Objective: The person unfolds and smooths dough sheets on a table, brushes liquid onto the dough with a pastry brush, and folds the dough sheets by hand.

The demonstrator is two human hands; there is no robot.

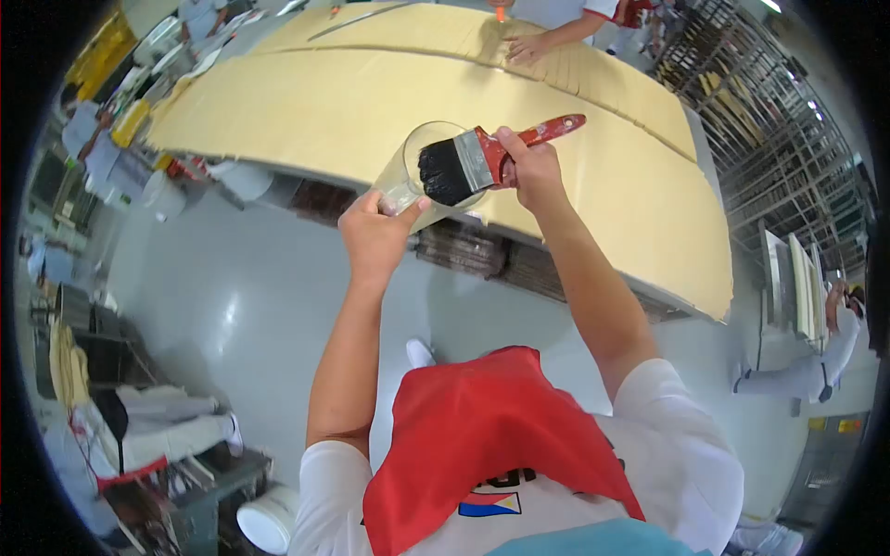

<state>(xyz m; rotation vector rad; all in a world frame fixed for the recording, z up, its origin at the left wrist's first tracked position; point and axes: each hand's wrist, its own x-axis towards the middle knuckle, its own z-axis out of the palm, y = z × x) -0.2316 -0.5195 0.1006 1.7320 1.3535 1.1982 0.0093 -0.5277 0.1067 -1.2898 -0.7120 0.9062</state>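
Note:
My right hand (532, 169) grips a wide paintbrush (475, 159) by its red handle. Its black bristles lie over the mouth of a clear plastic jug (397, 178). My left hand (378, 227) is closed around the jug's near side, thumb toward the rim. How much liquid the jug holds, if any, I cannot tell. Both hands are above the near edge of a large table covered by a broad sheet of pale yellow dough (324, 116). Cut lines run across the dough's far right part.
Across the table a co-worker's hand (527, 48) rests on the dough. A long metal blade (357, 20) lies at the far left. Metal racks (742, 120) stand at right. A white bucket (269, 519) sits at lower left, and other people work at both sides.

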